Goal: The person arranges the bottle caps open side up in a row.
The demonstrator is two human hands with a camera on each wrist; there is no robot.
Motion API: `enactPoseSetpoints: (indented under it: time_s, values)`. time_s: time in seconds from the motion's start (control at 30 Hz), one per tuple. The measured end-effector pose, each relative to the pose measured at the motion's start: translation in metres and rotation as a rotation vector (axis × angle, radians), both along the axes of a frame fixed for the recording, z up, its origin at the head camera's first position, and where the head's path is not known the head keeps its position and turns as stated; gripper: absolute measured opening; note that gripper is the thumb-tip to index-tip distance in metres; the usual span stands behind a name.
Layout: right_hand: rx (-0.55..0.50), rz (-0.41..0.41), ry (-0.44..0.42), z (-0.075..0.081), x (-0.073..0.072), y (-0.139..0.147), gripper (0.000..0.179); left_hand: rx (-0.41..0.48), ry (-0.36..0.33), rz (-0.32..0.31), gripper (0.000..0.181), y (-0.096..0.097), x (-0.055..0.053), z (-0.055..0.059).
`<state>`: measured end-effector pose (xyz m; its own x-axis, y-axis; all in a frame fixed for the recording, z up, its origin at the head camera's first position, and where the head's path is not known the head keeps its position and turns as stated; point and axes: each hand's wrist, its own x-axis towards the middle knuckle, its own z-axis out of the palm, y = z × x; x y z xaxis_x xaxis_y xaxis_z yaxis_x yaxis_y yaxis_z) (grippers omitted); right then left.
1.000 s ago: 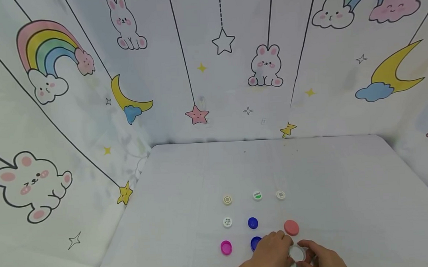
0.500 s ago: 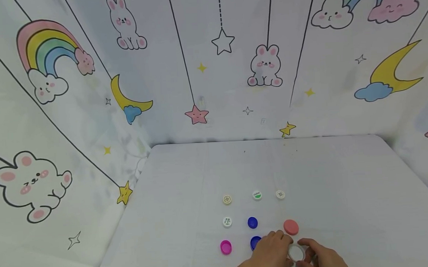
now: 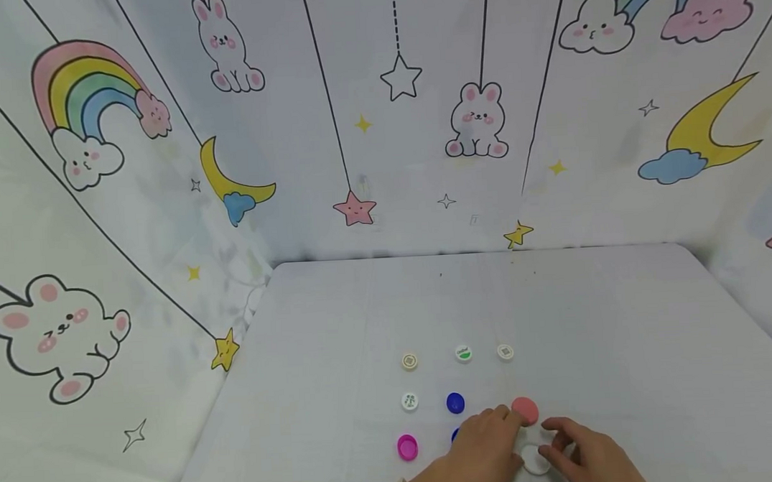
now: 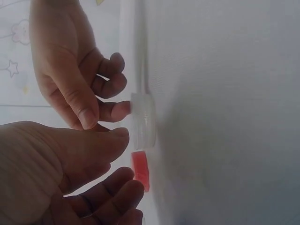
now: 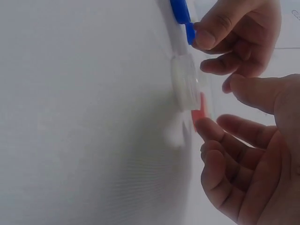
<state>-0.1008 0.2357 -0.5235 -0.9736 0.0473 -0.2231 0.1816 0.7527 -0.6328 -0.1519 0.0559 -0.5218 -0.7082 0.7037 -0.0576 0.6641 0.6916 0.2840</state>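
A clear, whitish round cap (image 3: 535, 460) lies on the white tabletop between the two hands. To its left is the left hand (image 3: 488, 445), its fingers loosely bent and parted from the thumb. The right hand (image 3: 592, 455) hovers at the cap's right side, thumb and fingers spread apart. In the right wrist view the clear cap (image 5: 184, 83) stands free of both hands' grip. Just beyond it is a coral-red cap (image 3: 525, 409), near the left fingertips. The left hand hides most of one blue cap (image 3: 455, 434).
Further back sit another blue cap (image 3: 455, 403), a white patterned cap (image 3: 409, 402), a cream cap (image 3: 409, 361), a green-and-white cap (image 3: 463, 353) and a pale cap (image 3: 505, 352). A magenta cap (image 3: 407, 447) lies left of the hands. Printed cloth walls surround the table (image 3: 313, 359).
Both hands have let go of the clear cap and their fingers have opened away from it. The left hand now covers more of the nearer blue cap. Other caps stay in place.
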Motion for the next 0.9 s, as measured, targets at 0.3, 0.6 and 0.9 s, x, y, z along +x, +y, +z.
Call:
enactPoseSetpoints:
  time_s: [0.3,0.6,0.9]
  values:
    - [0.037,0.065,0.053,0.007,-0.017,0.003,0.042,0.137,-0.057,0.096,0.037,0.000,-0.020,0.010]
    - [0.052,0.115,0.113,0.004,-0.031,0.007,0.046,0.113,0.033,0.134,0.035,0.002,-0.037,0.013]
    - [0.093,0.127,0.160,-0.004,-0.037,0.005,0.045,0.000,-0.027,0.135,0.039,0.011,-0.042,-0.001]
